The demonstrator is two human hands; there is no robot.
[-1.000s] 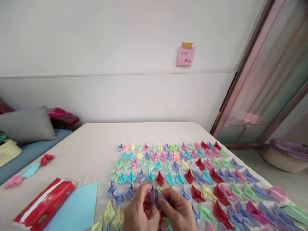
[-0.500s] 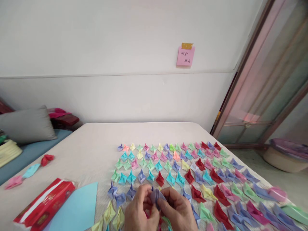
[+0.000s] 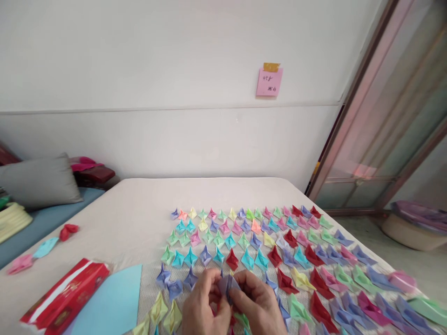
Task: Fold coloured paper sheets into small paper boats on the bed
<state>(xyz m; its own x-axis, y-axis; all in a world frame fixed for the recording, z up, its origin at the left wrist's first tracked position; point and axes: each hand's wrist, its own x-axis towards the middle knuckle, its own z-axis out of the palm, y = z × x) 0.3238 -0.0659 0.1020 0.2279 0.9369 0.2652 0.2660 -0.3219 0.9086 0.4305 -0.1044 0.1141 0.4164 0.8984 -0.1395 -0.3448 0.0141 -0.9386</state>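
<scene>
My left hand (image 3: pixel 204 307) and my right hand (image 3: pixel 260 304) meet at the bottom middle of the view. Both pinch a small folded piece of lilac paper (image 3: pixel 226 284) between thumbs and fingertips. Beneath and beyond the hands, several rows of folded paper boats (image 3: pixel 265 242) in red, blue, green, pink, yellow and purple cover the pale table (image 3: pixel 139 204). A yellow boat (image 3: pixel 159 307) and a purple boat (image 3: pixel 163 275) lie just left of my left hand.
A light blue paper sheet (image 3: pixel 108 302) and a red packet (image 3: pixel 63 298) lie at the lower left. Loose pink, blue and red folds (image 3: pixel 45 246) sit by the left edge. A grey cushion (image 3: pixel 38 179) rests far left. A pink note (image 3: pixel 268 81) hangs on the wall.
The hands have shifted very slightly around the lilac paper; everything else stays as it was.
</scene>
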